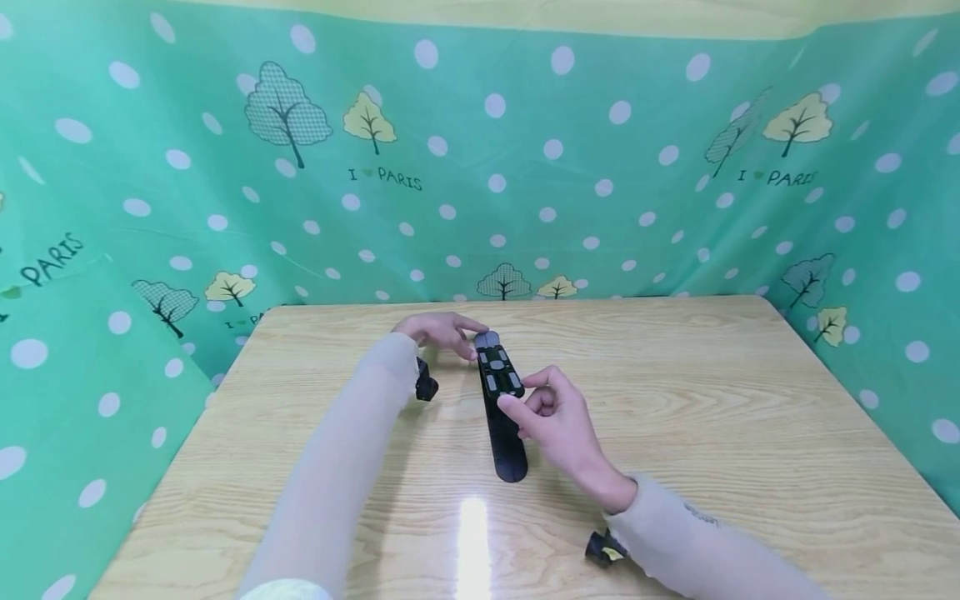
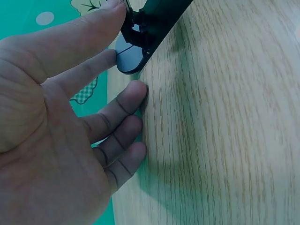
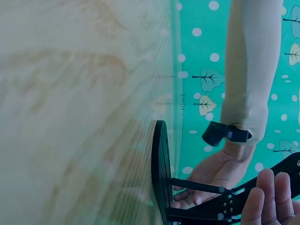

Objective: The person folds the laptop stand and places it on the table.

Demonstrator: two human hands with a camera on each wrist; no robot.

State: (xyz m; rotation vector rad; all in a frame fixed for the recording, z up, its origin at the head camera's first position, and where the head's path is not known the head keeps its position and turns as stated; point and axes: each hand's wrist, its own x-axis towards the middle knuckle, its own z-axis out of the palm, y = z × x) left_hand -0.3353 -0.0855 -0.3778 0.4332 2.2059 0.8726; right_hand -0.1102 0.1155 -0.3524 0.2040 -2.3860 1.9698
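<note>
Stand meets unclenched left hand at its far end; right hand pinches it

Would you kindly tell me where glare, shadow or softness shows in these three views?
Head view: a bright glare streak on the table, just below the black stand; left wrist view: dimmer, with soft-edged shadows across the table; right wrist view: hazy, the table's grain looking smeared toward the left.

The stand sits on the tabletop; the left hand is at its 11 o'clock, the right hand at 4, the curtain beyond at 12.
</note>
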